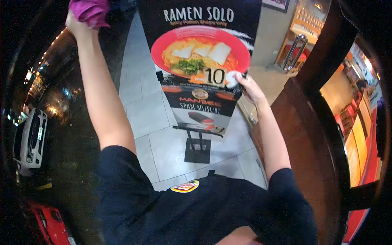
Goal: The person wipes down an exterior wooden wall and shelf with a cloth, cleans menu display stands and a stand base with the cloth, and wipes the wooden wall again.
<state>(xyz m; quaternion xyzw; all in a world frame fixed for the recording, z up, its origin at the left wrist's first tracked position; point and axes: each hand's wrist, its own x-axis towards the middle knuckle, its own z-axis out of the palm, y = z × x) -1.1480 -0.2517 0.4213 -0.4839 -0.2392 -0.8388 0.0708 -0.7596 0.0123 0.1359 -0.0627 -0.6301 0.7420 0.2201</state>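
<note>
A tall black poster stand (167,20) with a ramen picture and the words "RAMEN SOLO" stands in front of me, on a dark square base (197,151). My right hand (251,87) is at the stand's right edge, beside the number 10, its fingers closed on that edge. High at the upper left, away from the poster, my left hand (73,23) is closed on a purple cloth (90,13). The cloth hides most of its fingers.
Grey floor tiles (149,114) lie under the stand. A brown wooden door frame (300,122) and a glass door with a metal handle (295,53) are on the right. On the left a white car (32,139) and a red car (49,224) are on a dark road.
</note>
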